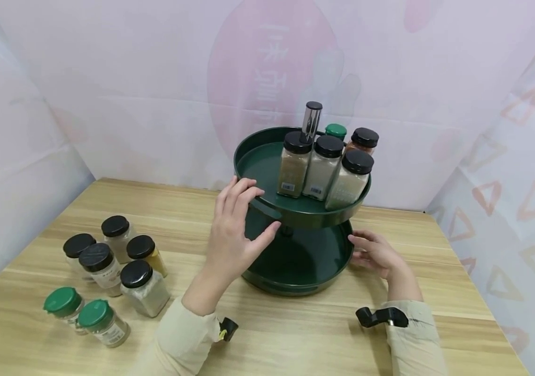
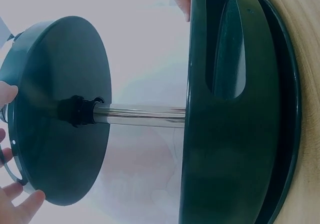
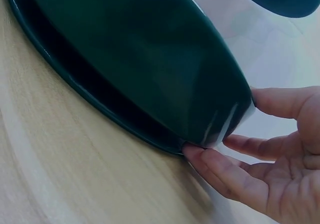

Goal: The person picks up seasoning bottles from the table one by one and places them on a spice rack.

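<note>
rack (image 1: pixel 312 220): left hand (image 1: pixel 235 227) wide at upper tray (image 1: pixel 263 164); right hand (image 1: pixel 376 255), seemingly loose, touching lower tray (image 1: pixel 302 261)

Left hand (image 1: pixel 232 232) higher, right hand (image 1: pixel 376 254) lower
Left thumb (image 1: pixel 264 238) stands apart from the fingers (image 1: pixel 232 198); right fingers (image 3: pixel 237 179) extend, slightly bent; both forearms (image 1: pixel 180 334) angle forward.

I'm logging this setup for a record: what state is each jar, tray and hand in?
Four black-lidded jars above: lids on, standing
Green-lidded jar above: lid on, partly hidden
Five black-lidded jars at left: lids on, standing
Two green-lidded jars at left: lids on, standing
Upper tray: holding five jars
Lower tray: open-topped
Left hand: at upper rim
Right hand: touching lower tray
</note>
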`<state>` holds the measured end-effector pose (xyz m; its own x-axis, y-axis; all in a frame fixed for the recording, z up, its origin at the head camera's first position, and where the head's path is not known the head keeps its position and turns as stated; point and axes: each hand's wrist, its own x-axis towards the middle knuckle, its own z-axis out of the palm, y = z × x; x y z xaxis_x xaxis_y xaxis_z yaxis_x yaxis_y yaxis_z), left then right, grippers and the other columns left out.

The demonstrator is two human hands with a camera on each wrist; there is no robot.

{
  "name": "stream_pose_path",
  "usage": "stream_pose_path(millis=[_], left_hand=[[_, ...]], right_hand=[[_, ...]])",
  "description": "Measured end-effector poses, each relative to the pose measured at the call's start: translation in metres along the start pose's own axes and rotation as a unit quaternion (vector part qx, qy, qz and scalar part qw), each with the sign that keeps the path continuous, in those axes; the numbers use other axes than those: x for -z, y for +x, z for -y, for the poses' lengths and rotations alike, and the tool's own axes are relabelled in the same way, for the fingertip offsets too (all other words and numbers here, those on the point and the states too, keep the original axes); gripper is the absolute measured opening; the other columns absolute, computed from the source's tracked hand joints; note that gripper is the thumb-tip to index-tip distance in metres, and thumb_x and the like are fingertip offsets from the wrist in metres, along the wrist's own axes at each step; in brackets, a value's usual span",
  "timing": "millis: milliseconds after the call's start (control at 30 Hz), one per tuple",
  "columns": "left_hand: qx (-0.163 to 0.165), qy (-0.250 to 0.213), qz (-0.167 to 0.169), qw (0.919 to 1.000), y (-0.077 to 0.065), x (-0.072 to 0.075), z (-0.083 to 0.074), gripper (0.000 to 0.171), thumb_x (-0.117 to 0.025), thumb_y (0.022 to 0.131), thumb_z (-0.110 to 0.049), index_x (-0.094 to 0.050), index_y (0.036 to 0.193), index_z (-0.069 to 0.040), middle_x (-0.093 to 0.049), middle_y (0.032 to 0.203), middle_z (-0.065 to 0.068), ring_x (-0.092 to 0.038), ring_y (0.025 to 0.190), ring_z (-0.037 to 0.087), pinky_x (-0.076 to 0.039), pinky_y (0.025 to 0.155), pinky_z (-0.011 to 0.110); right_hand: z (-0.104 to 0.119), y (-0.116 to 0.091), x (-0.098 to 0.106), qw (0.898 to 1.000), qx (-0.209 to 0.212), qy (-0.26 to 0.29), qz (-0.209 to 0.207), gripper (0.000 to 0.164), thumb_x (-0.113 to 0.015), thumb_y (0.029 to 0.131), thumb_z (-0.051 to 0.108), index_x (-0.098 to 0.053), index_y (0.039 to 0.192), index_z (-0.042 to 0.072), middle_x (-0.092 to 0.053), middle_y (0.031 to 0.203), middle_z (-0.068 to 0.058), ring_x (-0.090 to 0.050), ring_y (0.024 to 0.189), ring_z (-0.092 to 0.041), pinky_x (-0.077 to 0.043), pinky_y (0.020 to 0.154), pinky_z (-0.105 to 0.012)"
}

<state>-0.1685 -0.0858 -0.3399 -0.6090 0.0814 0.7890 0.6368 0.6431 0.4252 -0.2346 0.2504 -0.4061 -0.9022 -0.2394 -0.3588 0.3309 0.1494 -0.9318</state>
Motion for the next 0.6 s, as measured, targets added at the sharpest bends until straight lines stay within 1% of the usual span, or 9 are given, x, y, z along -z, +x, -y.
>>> stream_pose_path(millis=[133,333,533,600], left_hand=[[0.001,-0.005,0.010,0.9999,0.001,0.003,0.001,0.056,-0.079,0.084,-0.025,-0.052,0.131,-0.009,-0.046,0.146,0.011,-0.031,0.146,0.033,-0.034,0.119,0.051],[0.009,-0.018,0.022,0.9995,0.003,0.007,0.000,0.054,-0.076,0.086,-0.020,-0.051,0.134,-0.010,-0.045,0.150,0.009,-0.031,0.147,0.034,-0.035,0.117,0.054],[0.012,-0.031,0.022,0.9992,0.004,0.011,-0.001,0.053,-0.074,0.088,-0.018,-0.052,0.135,-0.011,-0.044,0.152,0.009,-0.032,0.146,0.035,-0.035,0.117,0.055],[0.015,-0.043,0.020,0.9988,0.004,0.012,-0.001,0.055,-0.074,0.087,-0.018,-0.051,0.137,-0.011,-0.043,0.153,0.008,-0.034,0.145,0.032,-0.035,0.117,0.054]], right_hand=[[-0.001,0.000,-0.001,1.000,-0.001,0.000,-0.002,0.066,-0.054,0.103,0.026,-0.021,0.152,-0.003,-0.053,0.110,0.002,-0.062,0.082,-0.007,-0.058,0.083,-0.023],[-0.002,0.002,0.001,1.000,-0.001,0.002,-0.010,0.067,-0.054,0.103,0.027,-0.021,0.153,-0.004,-0.053,0.110,0.002,-0.062,0.082,-0.007,-0.058,0.081,-0.023],[-0.002,0.003,0.001,1.000,-0.004,0.004,-0.010,0.065,-0.055,0.102,0.026,-0.023,0.151,-0.003,-0.053,0.108,0.002,-0.062,0.081,-0.008,-0.058,0.081,-0.022],[-0.003,0.002,0.001,1.000,-0.005,0.005,-0.010,0.065,-0.055,0.102,0.026,-0.023,0.151,-0.003,-0.054,0.108,0.003,-0.062,0.081,-0.008,-0.058,0.081,-0.022]])
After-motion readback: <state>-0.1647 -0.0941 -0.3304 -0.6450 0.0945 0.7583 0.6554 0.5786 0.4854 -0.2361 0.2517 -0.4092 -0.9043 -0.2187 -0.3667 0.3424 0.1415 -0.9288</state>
